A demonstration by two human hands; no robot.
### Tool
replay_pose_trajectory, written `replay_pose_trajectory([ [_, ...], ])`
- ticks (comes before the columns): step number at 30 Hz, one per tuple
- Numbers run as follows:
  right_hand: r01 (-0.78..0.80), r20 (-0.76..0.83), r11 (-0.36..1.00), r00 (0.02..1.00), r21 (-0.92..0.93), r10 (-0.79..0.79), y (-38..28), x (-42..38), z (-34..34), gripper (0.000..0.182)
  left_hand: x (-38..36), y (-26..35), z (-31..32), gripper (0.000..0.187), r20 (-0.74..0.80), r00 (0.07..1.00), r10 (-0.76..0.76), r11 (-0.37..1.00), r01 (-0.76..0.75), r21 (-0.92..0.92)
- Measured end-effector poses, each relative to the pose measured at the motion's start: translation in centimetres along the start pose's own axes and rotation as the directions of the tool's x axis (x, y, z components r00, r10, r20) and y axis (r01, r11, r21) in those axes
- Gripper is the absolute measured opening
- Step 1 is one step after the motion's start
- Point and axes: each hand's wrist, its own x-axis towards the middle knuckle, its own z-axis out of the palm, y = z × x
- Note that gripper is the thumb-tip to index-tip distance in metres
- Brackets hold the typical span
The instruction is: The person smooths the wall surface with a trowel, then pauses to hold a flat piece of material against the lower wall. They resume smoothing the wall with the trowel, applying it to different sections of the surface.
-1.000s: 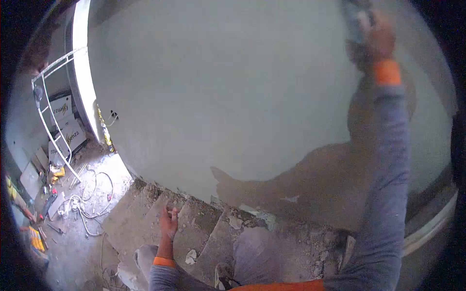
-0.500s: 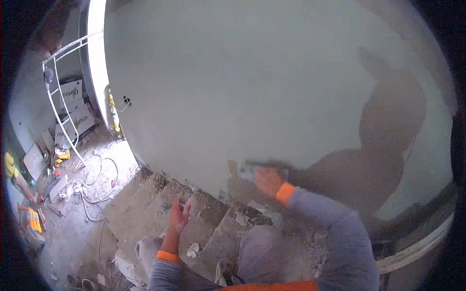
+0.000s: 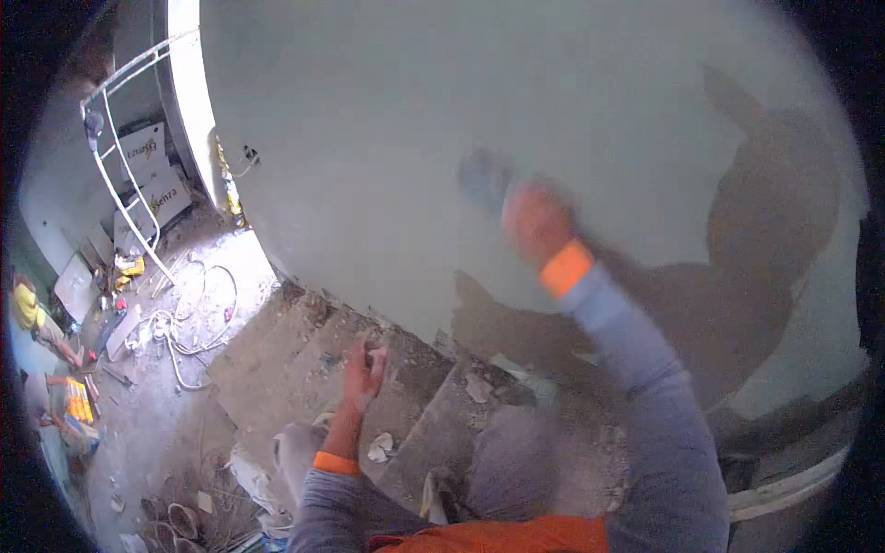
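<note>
My right hand point(image 3: 539, 221) is raised in front of the grey plastered wall point(image 3: 369, 184), fingers closed. Motion smears both the hand and the plastering trowel point(image 3: 484, 177) it holds, a flat grey tool; contact between trowel and wall cannot be judged. Lower down, my left hand point(image 3: 366, 373) hovers over the rubble-strewn steps point(image 3: 304, 369), its fingers loosely bent and apart. Nothing clear shows in it. A dark shadow of my head and arm falls across the right part of the wall.
A white metal frame point(image 3: 111, 152) stands at the left near printed boxes point(image 3: 159, 198). Cable point(image 3: 175, 346) lies coiled on the floor. A person in a yellow top point(image 3: 29, 304) is at the far left. Broken plaster lines the wall's foot, and a pale rail point(image 3: 784, 487) runs at lower right.
My right hand has swept upward along the wall with the trowel, from near its foot. My left hand has shifted slightly up and right in view. The whole view has tilted a little.
</note>
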Motion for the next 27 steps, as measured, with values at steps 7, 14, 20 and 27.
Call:
replay_pose_trajectory([
  [7,0.005,0.364,0.869,0.907,0.494,-0.212,-9.1,-16.7,4.9,0.019,-0.4,-2.3,-3.4,0.046,0.015,0.978,-0.21,0.976,0.21,-0.06],
  [14,-0.499,-0.524,0.862,0.759,-0.089,0.386,27.8,1.5,-23.5,0.026,-0.7,-3.7,-0.8,0.047,-0.099,0.992,-0.083,0.989,0.094,0.112],
  [20,-0.768,-0.547,0.572,0.622,-0.287,0.56,39.2,8.1,-28.6,0.05,-0.8,-1.3,0.9,0.049,-0.01,1.0,0.005,0.995,-0.004,0.099],
  [27,-0.115,0.073,0.971,0.992,0.21,0.102,7.2,13.7,-6.3,0.014,-0.1,-2.9,3.2,0.047,0.074,0.985,-0.154,0.973,0.137,0.187],
])
